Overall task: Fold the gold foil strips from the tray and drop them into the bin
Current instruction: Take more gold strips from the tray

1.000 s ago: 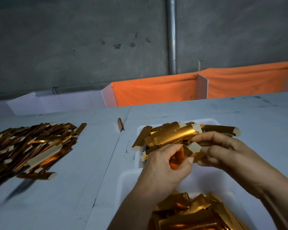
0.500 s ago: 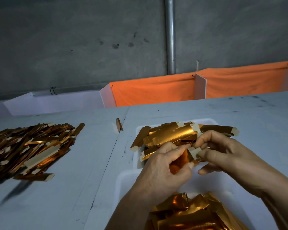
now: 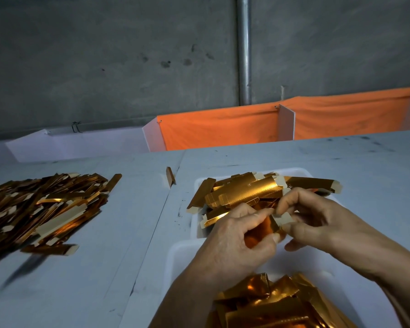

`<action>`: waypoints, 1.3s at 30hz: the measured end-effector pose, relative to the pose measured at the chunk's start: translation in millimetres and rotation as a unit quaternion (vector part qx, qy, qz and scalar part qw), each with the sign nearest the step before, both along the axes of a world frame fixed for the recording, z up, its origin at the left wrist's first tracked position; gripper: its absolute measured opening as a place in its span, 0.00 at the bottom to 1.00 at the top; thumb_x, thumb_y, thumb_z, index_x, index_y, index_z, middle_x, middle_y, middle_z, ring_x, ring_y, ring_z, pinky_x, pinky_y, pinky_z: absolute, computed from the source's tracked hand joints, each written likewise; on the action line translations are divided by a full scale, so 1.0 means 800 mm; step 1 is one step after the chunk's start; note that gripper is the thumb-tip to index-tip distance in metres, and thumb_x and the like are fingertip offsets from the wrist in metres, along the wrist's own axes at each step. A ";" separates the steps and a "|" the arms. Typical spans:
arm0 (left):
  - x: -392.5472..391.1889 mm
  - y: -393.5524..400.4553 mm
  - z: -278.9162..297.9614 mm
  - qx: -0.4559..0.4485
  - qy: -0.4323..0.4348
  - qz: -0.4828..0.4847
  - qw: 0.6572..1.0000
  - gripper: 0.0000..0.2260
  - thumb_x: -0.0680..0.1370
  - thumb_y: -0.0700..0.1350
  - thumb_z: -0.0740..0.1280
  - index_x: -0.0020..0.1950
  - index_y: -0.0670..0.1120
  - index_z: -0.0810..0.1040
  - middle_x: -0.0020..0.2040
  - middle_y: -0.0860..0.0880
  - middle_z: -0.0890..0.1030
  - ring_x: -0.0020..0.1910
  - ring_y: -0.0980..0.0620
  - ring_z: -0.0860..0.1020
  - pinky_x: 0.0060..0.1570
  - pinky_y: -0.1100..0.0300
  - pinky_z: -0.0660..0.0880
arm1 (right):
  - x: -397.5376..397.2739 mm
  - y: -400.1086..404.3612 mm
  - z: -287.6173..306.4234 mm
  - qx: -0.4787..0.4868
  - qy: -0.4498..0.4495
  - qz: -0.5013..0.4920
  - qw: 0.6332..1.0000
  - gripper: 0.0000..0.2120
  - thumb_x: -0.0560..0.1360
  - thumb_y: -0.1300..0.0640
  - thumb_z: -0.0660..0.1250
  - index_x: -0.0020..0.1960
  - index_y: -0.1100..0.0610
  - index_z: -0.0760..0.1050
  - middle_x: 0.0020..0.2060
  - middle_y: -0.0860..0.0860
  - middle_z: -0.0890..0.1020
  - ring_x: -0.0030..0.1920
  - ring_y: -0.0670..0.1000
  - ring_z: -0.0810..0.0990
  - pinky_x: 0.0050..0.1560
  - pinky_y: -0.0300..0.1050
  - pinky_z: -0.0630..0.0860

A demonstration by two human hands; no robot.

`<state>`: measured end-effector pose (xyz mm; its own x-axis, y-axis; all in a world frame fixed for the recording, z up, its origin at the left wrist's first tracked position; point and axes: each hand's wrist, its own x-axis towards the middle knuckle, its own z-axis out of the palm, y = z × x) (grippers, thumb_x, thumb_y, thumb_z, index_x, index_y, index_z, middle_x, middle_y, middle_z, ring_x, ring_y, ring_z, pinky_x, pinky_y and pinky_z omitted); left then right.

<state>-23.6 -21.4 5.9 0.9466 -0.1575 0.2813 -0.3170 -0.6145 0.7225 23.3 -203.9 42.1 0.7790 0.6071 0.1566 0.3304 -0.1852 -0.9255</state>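
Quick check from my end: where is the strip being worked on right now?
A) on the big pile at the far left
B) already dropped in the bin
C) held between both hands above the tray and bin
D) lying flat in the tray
C: the left hand and right hand both pinch the gold foil strip in the air, over the tray and the bin.

One head-worn view looks forward and down from close above the near edge of the table (image 3: 341, 162), facing the grey wall (image 3: 104, 55) beyond the table's far side.
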 end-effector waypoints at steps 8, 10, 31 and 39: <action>-0.001 0.000 -0.001 0.017 -0.014 -0.001 1.000 0.27 0.73 0.60 0.61 0.72 0.56 0.66 0.51 0.66 0.67 0.58 0.62 0.68 0.53 0.66 0.73 | -0.003 0.008 -0.004 -0.005 0.012 -0.013 1.000 0.06 0.75 0.66 0.65 0.44 0.56 0.76 0.35 0.53 0.82 0.37 0.51 0.84 0.37 0.41 0.79; -0.001 -0.001 -0.002 0.025 -0.017 -0.005 1.000 0.26 0.74 0.59 0.62 0.71 0.55 0.67 0.51 0.66 0.67 0.58 0.61 0.68 0.53 0.65 0.73 | -0.002 0.009 -0.006 -0.007 0.012 -0.013 1.000 0.06 0.75 0.67 0.65 0.44 0.57 0.76 0.29 0.54 0.79 0.30 0.51 0.80 0.34 0.39 0.78; -0.002 0.001 -0.002 0.031 -0.003 -0.005 0.999 0.25 0.73 0.60 0.63 0.70 0.58 0.68 0.54 0.66 0.68 0.59 0.60 0.69 0.54 0.60 0.76 | 0.012 0.007 -0.016 0.110 0.274 0.045 0.954 0.11 0.64 0.61 0.71 0.44 0.62 0.75 0.26 0.57 0.74 0.24 0.49 0.73 0.23 0.37 0.74; -0.001 0.001 -0.001 -0.011 0.000 0.014 1.000 0.15 0.71 0.57 0.68 0.55 0.64 0.68 0.48 0.64 0.74 0.53 0.65 0.74 0.46 0.69 0.76 | 0.012 0.005 -0.013 0.096 0.276 0.031 0.956 0.12 0.64 0.61 0.69 0.46 0.62 0.72 0.25 0.58 0.74 0.22 0.50 0.73 0.23 0.37 0.74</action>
